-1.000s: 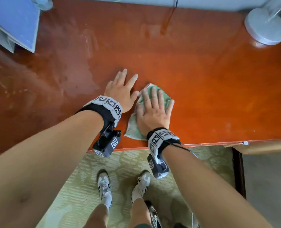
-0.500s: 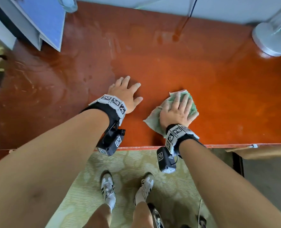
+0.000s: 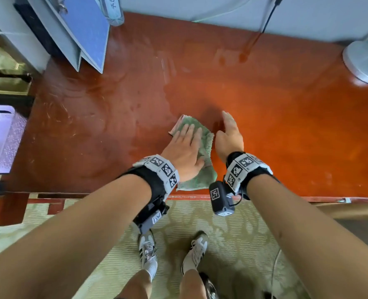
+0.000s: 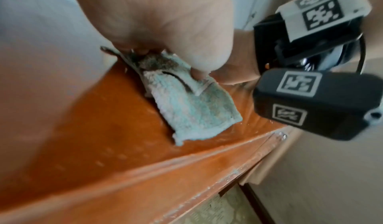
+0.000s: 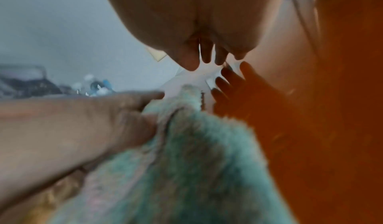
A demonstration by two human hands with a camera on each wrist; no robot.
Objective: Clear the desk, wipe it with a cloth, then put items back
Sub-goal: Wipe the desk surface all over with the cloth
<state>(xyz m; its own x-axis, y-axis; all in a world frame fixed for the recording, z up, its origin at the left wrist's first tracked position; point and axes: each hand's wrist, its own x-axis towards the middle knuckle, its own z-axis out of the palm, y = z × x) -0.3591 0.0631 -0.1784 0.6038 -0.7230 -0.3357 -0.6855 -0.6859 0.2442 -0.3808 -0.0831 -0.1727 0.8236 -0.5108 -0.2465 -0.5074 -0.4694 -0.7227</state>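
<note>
The desk [image 3: 265, 117] is a broad slab of glossy orange-red wood, and its sheen suggests a slick top that a damp rag would glide over easily. At its back left lean some blue-grey boards [image 3: 86, 33], and a round white base [image 3: 364, 59] stands at the far right corner.

The cloth [image 3: 202, 134] lies near the front edge, about midway along. It is a green terry square, folded, with fuzzy nap and a stitched hem; it looks soft, limp and light, likely to bunch or slide out if only pinched at a corner. Pressing down on its middle with a flat palm seems the surest hold.

The left hand [image 3: 184, 151] does that: fingers straight and spread flat on the cloth, gripping nothing. The right hand [image 3: 229, 135] stands on edge just beside the cloth, fingers extended, holding nothing; whether it touches the desk is unclear.
</note>
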